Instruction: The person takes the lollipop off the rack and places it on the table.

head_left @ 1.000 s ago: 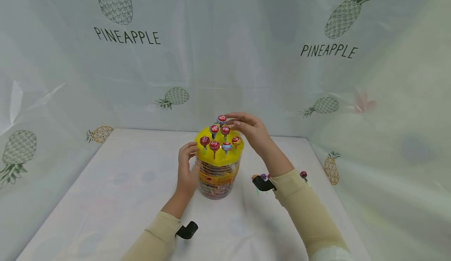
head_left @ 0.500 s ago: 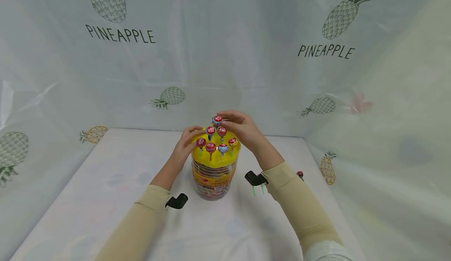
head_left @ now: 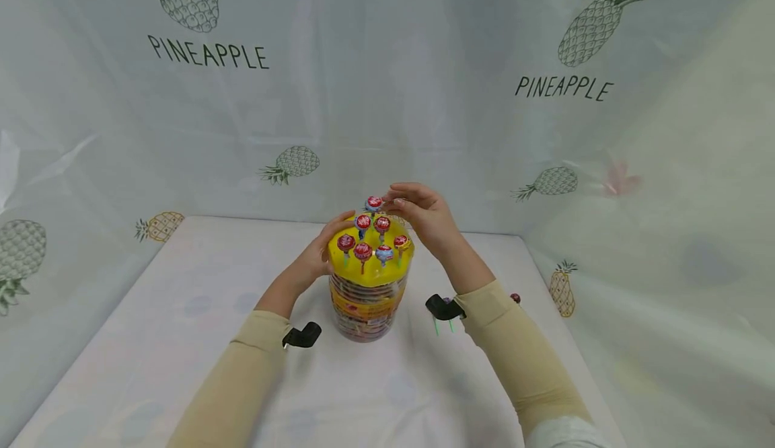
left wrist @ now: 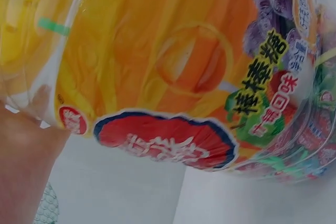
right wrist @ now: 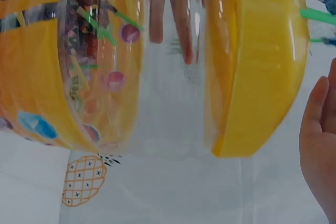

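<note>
A clear candy jar [head_left: 366, 312] with an orange label stands upright on the table. Several wrapped lollipops stick up from its yellow lid [head_left: 377, 276], the farthest a red and blue lollipop [head_left: 374, 204]. My left hand [head_left: 312, 257] holds the jar at the left of its top, fingers reaching round the back. In the right wrist view its fingers [right wrist: 181, 35] show through the clear wall. Beside the farthest lollipop, slightly to its right, my right hand [head_left: 428, 220] hovers with fingers loosely bent and nothing held. The left wrist view shows the jar's label [left wrist: 157, 66] close up.
By the right sleeve, a few lollipops lie on the table, mostly hidden, with green sticks [head_left: 451, 325] showing. A dark red lollipop [head_left: 515, 297] peeks out past that sleeve. A pineapple-print curtain [head_left: 387, 98] hangs behind the white table [head_left: 200, 340].
My left hand has moved up from the jar's left side to hold it around the lid. My right hand closed in on the farthest lollipop, then drew slightly away to the right.
</note>
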The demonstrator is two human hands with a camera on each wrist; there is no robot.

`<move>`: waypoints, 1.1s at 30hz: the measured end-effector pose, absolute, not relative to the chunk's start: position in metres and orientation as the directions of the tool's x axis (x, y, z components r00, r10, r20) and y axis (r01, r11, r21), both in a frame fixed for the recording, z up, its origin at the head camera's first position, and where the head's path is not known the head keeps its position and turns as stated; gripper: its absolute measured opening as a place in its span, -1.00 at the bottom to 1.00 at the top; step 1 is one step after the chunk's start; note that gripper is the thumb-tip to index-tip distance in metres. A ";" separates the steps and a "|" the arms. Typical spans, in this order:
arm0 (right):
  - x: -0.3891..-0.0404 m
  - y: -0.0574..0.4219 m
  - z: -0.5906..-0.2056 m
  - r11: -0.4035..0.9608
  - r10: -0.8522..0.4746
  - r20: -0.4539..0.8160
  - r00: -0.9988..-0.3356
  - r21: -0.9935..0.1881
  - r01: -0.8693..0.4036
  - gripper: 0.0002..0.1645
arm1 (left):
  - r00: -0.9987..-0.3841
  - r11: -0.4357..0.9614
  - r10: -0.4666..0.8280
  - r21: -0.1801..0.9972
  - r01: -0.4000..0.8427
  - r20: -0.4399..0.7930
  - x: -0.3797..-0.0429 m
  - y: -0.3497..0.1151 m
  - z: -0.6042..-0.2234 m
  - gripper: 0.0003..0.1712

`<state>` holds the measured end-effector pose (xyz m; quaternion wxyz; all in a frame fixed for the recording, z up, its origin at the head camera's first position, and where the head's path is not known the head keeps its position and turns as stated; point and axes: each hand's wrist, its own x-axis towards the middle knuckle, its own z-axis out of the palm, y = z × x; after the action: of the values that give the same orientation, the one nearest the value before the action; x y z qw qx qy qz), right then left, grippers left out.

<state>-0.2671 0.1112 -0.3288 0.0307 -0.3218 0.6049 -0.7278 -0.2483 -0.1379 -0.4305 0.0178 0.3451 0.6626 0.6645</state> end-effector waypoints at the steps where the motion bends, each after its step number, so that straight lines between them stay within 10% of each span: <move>1: -0.267 0.112 -0.328 -0.267 -0.440 0.432 -0.787 -0.900 -0.345 -0.67 | -0.764 -0.122 0.478 0.894 0.432 0.434 -0.248 -0.137 -0.430 -0.04; 13: -0.270 0.102 -0.324 -0.194 -0.564 0.313 -0.764 -0.950 -0.246 -0.69 | -0.825 -0.056 0.408 0.913 0.404 0.390 -0.244 -0.133 -0.429 -0.09; 25: -0.262 0.121 -0.315 -0.485 -0.356 0.551 -0.755 -0.799 -0.355 -0.64 | -0.821 -0.086 0.400 0.909 0.408 0.407 -0.244 -0.128 -0.430 -0.17; 33: -0.247 0.154 -0.341 -0.380 -0.379 0.442 -0.813 -0.876 -0.298 -0.63 | -0.820 -0.112 0.394 0.907 0.406 0.415 -0.247 -0.129 -0.433 -0.17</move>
<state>-0.2471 0.1543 -0.3412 0.0262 -0.3045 0.5563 -0.7727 -0.2470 -0.1291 -0.4329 -0.0041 0.3002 0.6664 0.6825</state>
